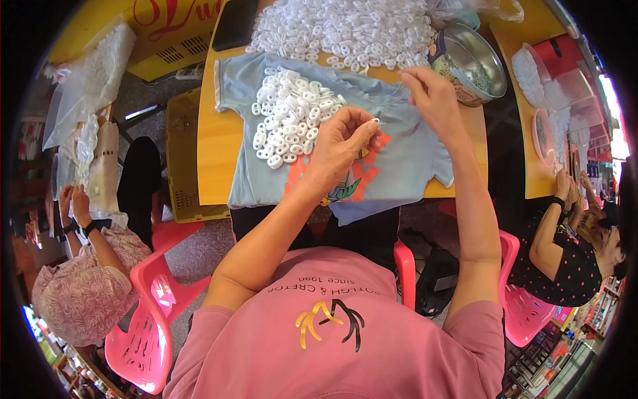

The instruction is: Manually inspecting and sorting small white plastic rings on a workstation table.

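Observation:
My left hand (342, 143) is closed in a pinch over the blue shirt (392, 159) spread on the table. A small whitish piece (377, 121) shows at the fingertips; its kind is too small to tell. Beside that hand lies a heap of white oval plastic pieces with two holes (292, 113). My right hand (430, 96) is raised farther right, fingers curled and thumb close to the index finger. Whatever it may hold is hidden. Next to it stands a round metal tin (468, 63) with small silvery bits inside.
A larger pile of similar white pieces (345, 30) covers the far part of the wooden table (212, 159). A dark flat device (235, 24) lies far left. People work at tables on both sides, seated on pink chairs (143, 332). A yellow crate (183, 153) stands left.

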`<state>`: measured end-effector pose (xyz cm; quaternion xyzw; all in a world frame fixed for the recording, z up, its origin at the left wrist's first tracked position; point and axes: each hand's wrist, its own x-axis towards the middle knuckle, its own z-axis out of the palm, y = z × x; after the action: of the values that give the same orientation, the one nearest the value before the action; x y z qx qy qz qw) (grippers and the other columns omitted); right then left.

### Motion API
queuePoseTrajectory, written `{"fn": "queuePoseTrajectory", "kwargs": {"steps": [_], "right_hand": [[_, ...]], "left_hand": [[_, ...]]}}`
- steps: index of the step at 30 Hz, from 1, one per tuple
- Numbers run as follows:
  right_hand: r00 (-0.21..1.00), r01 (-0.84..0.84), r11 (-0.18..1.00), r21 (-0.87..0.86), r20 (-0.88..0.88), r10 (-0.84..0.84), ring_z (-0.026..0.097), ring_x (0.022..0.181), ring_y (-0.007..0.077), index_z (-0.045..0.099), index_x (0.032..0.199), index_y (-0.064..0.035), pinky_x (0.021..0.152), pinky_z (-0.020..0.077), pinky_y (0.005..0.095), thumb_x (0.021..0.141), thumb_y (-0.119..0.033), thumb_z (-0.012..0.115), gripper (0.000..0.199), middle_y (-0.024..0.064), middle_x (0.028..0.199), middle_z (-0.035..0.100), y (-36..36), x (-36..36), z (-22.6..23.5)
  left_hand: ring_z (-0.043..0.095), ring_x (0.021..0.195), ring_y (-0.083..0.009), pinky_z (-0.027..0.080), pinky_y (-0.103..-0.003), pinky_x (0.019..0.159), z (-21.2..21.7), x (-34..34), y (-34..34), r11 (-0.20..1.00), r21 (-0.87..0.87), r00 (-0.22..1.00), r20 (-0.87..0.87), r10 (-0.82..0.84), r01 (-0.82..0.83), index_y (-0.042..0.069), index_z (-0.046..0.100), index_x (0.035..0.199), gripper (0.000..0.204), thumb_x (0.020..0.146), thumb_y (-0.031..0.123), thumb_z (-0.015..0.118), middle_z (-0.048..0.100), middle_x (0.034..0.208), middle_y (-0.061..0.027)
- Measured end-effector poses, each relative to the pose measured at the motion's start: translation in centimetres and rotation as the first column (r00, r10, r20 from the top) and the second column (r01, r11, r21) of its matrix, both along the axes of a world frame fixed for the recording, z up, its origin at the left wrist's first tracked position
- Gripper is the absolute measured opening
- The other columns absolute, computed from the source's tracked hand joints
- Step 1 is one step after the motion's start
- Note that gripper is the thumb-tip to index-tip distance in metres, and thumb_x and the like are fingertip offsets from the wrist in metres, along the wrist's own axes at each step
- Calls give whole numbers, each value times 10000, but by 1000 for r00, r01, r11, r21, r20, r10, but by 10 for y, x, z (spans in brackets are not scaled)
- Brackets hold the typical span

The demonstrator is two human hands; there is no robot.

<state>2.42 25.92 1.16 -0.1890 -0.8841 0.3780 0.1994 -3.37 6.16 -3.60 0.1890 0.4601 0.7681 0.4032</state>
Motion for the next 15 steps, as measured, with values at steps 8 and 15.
{"fn": "queuePoseTrajectory", "kwargs": {"steps": [8,15], "right_hand": [[999,-50,866,498,38,36,633,801,253,665,1024,-49,723,501,339,842,-178,668,223,96,907,634,36,-41,-32],[999,-7,937,350,-42,23,638,734,200,645,1000,-17,674,498,307,853,-158,672,206,70,813,632,31,-29,-28]], "left_hand": [[612,752,-113,490,-247,684,-2,0,0,1000,21,1000,20,-15,15,13,542,997,138,936,121,604,642,878,-68],[616,741,-117,495,-249,674,-1,0,0,999,48,999,31,7,-8,3,542,994,142,941,124,593,640,867,-71]]}}
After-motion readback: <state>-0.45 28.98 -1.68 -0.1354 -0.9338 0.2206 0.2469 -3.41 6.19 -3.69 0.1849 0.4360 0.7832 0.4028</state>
